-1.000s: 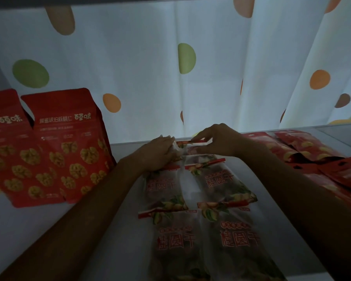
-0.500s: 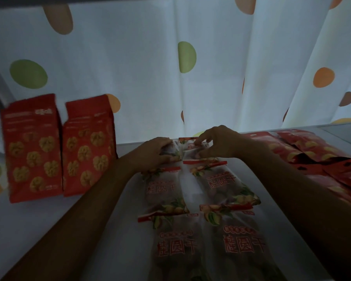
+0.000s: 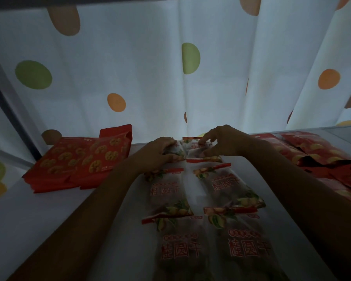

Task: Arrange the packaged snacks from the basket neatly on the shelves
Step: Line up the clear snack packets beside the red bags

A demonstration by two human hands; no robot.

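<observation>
Two hands meet at the far end of the shelf [image 3: 49,220]: our left hand [image 3: 160,153] curls round the left pack [image 3: 175,152] and our right hand [image 3: 223,145] pinches the right pack [image 3: 198,148] between thumb and fingertips, both packs lying flat at the head of two rows [image 3: 166,191] running near to far. We judge them light, soft and crinkly, their film slick on the board, so we would hold the stiff sealed edges or the sides, not squeeze the middle. Red bags [image 3: 79,161] lie flat at far left.
</observation>
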